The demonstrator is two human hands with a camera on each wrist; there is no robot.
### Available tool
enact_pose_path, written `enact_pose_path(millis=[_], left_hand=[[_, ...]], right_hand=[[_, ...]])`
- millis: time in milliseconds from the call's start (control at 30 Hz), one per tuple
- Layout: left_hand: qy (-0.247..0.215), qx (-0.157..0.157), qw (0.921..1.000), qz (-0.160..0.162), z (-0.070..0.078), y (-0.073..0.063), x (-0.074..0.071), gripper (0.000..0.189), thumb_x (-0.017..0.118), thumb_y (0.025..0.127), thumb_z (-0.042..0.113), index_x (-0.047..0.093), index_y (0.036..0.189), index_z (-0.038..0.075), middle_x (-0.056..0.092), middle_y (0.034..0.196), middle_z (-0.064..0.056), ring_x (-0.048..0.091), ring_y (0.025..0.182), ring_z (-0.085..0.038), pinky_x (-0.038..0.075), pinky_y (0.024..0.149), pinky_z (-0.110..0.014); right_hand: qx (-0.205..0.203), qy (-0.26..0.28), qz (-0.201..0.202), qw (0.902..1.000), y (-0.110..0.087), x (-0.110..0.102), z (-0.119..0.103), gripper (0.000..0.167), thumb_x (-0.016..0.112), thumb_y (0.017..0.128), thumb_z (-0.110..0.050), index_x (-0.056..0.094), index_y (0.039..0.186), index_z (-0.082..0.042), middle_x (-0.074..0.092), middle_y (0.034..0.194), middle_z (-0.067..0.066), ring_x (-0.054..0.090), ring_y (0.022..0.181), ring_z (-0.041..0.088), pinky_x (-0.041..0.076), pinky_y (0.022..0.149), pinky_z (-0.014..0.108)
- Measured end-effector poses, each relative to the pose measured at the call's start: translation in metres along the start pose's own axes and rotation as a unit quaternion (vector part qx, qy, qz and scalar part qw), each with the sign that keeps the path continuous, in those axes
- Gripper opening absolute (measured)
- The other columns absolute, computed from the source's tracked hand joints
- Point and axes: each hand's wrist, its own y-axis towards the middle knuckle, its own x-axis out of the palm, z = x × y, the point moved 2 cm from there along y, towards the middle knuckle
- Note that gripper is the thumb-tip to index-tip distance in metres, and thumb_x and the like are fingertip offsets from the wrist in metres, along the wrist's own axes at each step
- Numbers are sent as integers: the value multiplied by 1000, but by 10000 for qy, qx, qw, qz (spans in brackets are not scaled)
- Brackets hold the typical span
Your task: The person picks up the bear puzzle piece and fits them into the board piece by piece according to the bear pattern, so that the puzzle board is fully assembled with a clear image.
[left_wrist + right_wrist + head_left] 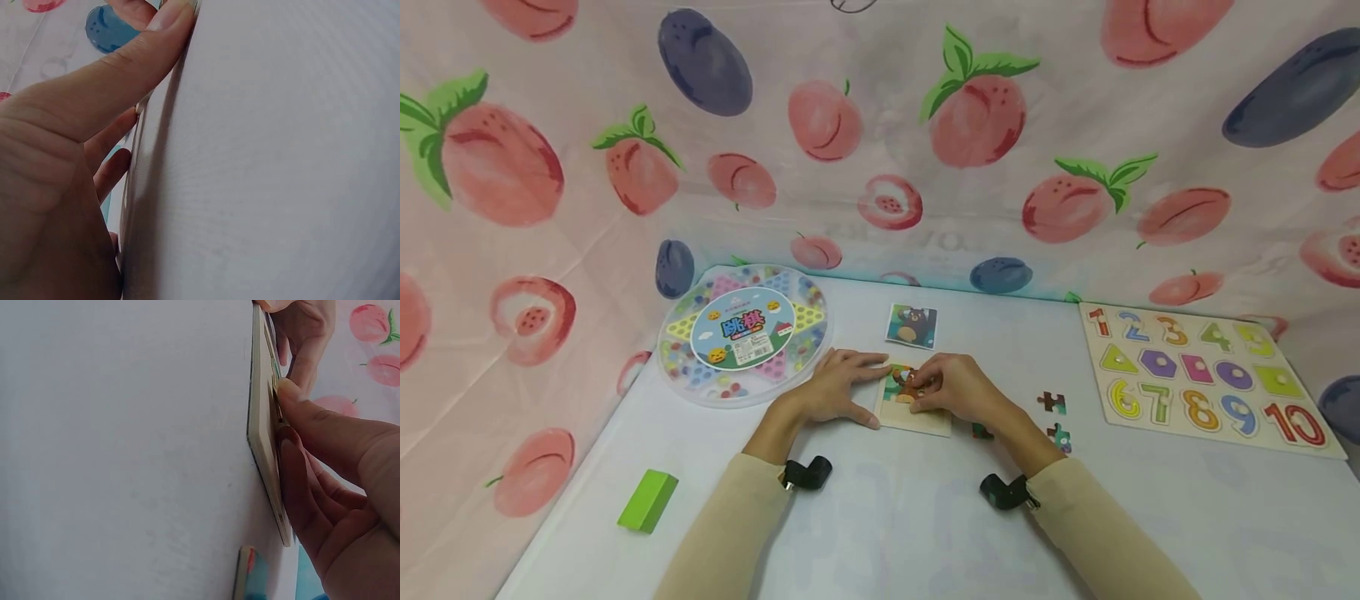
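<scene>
Fruit-printed cloth (887, 125) hangs behind and to the left of a white counter (850, 533) in the head view, where the puzzle board (917, 422) lies just right of the frame's centre, below a bear picture card (912, 326). The left grip (842, 385) is spread, index finger and thumb at the board's left side; if that touch is light, the board could slide or turn when pushed. The right grip (958, 387) appears pinched on a puzzle piece (914, 392) over the board, mostly hidden by the fingers, so a wrong angle might go unnoticed and jam its tabs. One loose piece (982, 432) peeks out beneath the right wrist, and a dragging forearm could sweep it off, or shift the brown piece (1052, 402) and the teal piece (1060, 437) farther right. From the left wrist, white counter fills most of the frame; thumb and fingers are apart, and how firmly they brace cannot be told. From the right wrist, thumb and fingertips meet at the board's face, right of centre; pressing too near an edge could tip it.
</scene>
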Motion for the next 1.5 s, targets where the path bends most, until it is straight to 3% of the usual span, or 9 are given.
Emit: enact_pose_path(millis=[300, 533, 833, 1367, 1500], left_hand=[[-79, -19, 10000, 15, 0, -1, 1, 88, 87, 77, 46, 47, 153, 26, 34, 168, 7, 24, 155, -27, 4, 130, -59], [-91, -33, 9999, 61, 1, -2, 0, 88, 87, 76, 46, 48, 153, 27, 34, 167, 7, 27, 153, -27, 9, 128, -60], [-123, -21, 9999, 38, 0, -1, 1, 88, 87, 76, 45, 48, 153, 26, 34, 167, 7, 24, 155, -27, 3, 130, -60], [-114, -1, 9999, 27, 1, 0, 0, 89, 87, 76, 46, 47, 153, 27, 34, 168, 7, 22, 157, -28, -2, 130, -60], [-138, -23, 9999, 15, 0, 0, 1, 89, 87, 77, 45, 47, 154, 27, 33, 168, 7, 21, 157, -28, -2, 130, -59]], right_hand=[[-53, -286, 133, 9995, -1, 3, -4, 22, 88, 78, -18, 82, 97, -10, 75, 106, 8, 64, 78, 8, 52, 67, 18], [137, -231, 63, 9996, 1, 4, 0, 21, 88, 79, -16, 82, 98, -10, 64, 111, 9, 58, 81, 11, 50, 66, 19], [-55, -214, -104, 9997, 3, 2, 5, 24, 89, 79, -20, 82, 99, -11, 65, 110, 7, 57, 81, 9, 50, 68, 20], [-54, -153, -103, 9998, 1, 2, 5, 24, 88, 80, -22, 80, 100, -12, 65, 111, 8, 56, 78, 8, 50, 68, 20], [122, 6, -255, 9996, 0, 0, 6, 26, 87, 82, -24, 79, 104, -12, 64, 111, 8, 57, 79, 9, 50, 68, 21]])
